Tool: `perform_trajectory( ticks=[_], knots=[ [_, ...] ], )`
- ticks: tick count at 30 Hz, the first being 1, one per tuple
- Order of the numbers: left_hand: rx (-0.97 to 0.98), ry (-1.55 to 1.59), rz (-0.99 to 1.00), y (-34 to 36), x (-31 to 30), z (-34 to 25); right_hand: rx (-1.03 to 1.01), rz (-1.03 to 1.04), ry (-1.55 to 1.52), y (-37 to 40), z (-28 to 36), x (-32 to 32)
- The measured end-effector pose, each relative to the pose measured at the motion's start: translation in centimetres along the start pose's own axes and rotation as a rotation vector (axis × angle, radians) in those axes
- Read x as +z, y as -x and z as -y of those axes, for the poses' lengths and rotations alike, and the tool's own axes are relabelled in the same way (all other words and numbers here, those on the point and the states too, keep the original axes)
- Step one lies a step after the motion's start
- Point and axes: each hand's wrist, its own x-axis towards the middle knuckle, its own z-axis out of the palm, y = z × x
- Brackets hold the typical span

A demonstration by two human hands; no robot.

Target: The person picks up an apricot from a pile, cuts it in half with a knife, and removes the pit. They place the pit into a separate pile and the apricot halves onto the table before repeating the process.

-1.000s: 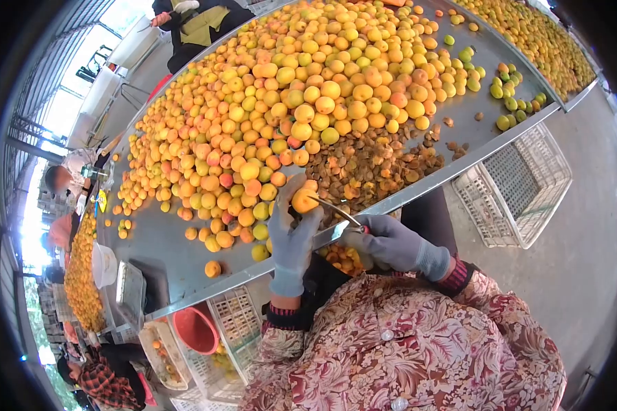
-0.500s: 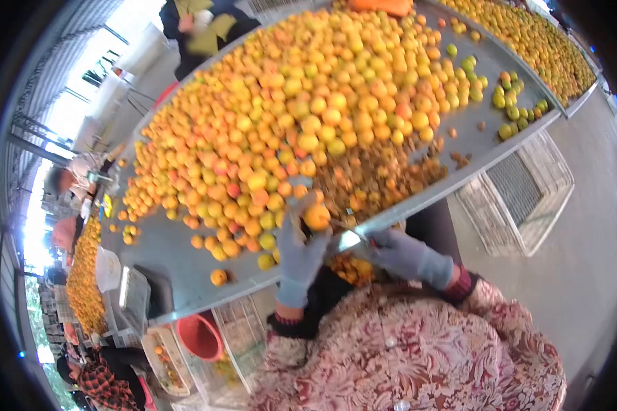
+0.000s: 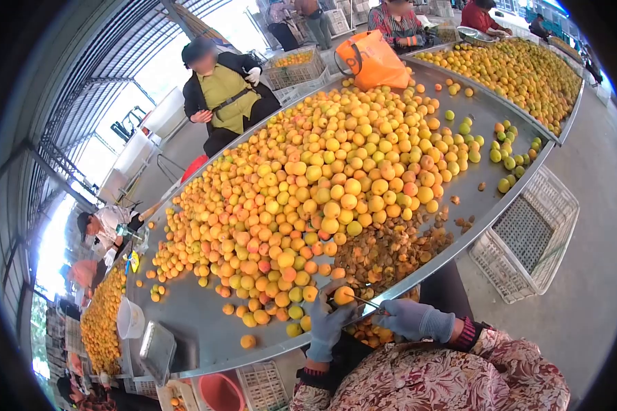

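Note:
My left hand (image 3: 328,324), in a grey glove, grips an orange fruit (image 3: 343,295) near the front edge of the metal table (image 3: 206,335). Close by on the right, my right hand (image 3: 415,320), also gloved, is closed round a thin metal tool (image 3: 363,301) whose tip reaches the fruit. Behind my hands lies a brown heap of pits and scraps (image 3: 384,255). A large pile of yellow and orange fruit (image 3: 301,185) covers much of the table beyond.
An orange bag (image 3: 373,60) stands at the table's far edge. A seated person (image 3: 226,96) is behind it. White crates (image 3: 528,236) sit on the floor at right. A red bucket (image 3: 221,394), a white tub (image 3: 130,319) and a tray (image 3: 158,351) are at left.
The view has tilted up, so my hands and the table appear lower and the orange bag and more people show. My left hand still holds the fruit, my right the tool.

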Motion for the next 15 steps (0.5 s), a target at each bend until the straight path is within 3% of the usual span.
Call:
perform_trajectory(
  ticks=[2,6,8,12,15],
  knots=[
    [0.007,0.081,-0.019,0.1,0.2,-0.4,0.112,0.080,-0.056,0.5,0.9,-0.5],
    [0.053,-0.109,0.044,-0.3,-0.3,-1.1,0.055,0.068,-0.052,-0.3,-0.1,0.2],
    [-0.114,0.472,0.077,-0.4,0.4,-0.8,0.023,0.007,0.038,-0.8,-0.1,0.6],
    [-0.123,0.766,-0.014,-0.5,3.1,0.6,0.039,-0.082,0.082,-1.1,-0.2,1.1],
    [-0.247,0.991,-0.020,-0.5,3.9,1.7,0.064,-0.127,0.039,-2.0,-1.0,1.7]
  ],
)
